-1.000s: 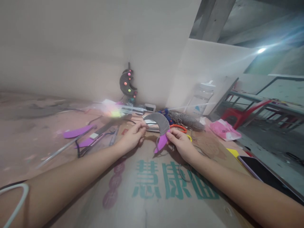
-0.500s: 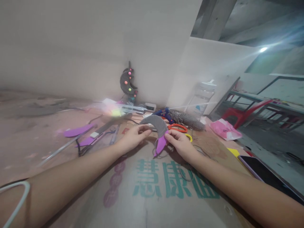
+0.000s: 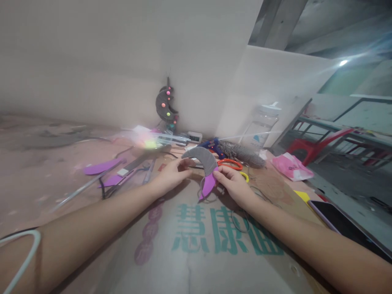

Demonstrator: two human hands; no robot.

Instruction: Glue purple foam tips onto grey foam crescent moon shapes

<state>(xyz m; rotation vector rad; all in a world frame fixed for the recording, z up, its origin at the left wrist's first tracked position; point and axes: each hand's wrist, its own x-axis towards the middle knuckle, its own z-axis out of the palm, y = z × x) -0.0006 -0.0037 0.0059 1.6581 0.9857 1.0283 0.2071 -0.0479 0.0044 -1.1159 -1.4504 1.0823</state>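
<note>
from my end, i have the crescent (image 3: 209, 162) between the left hand (image 3: 172, 177) and the right hand (image 3: 232, 182), over the cardboard (image 3: 159, 273). behind it, to the right, i see the yarn (image 3: 245, 155), with the bottle (image 3: 260, 127) beyond, near the wall (image 3: 107, 61); the phone (image 3: 344, 228) lies far right.

Crescent (image 3: 207, 158) reads as matt grey yarn wrap with smooth, matt, paper-like purple tip (image 3: 208, 186), yarn bundle (image 3: 245, 154) rough and fuzzy, cardboard (image 3: 211, 271) smooth and matt, bottle (image 3: 262, 124) clear glossy plastic, phone screen (image 3: 344, 226) glossy.

2 hands (image 3: 174, 176) (image 3: 234, 184) | 2 crescents (image 3: 206, 158) (image 3: 161, 104) | 1 bottle (image 3: 262, 125) | 1 phone (image 3: 343, 224) | 1 glue gun (image 3: 214, 145) | 1 packet (image 3: 292, 167)
</note>
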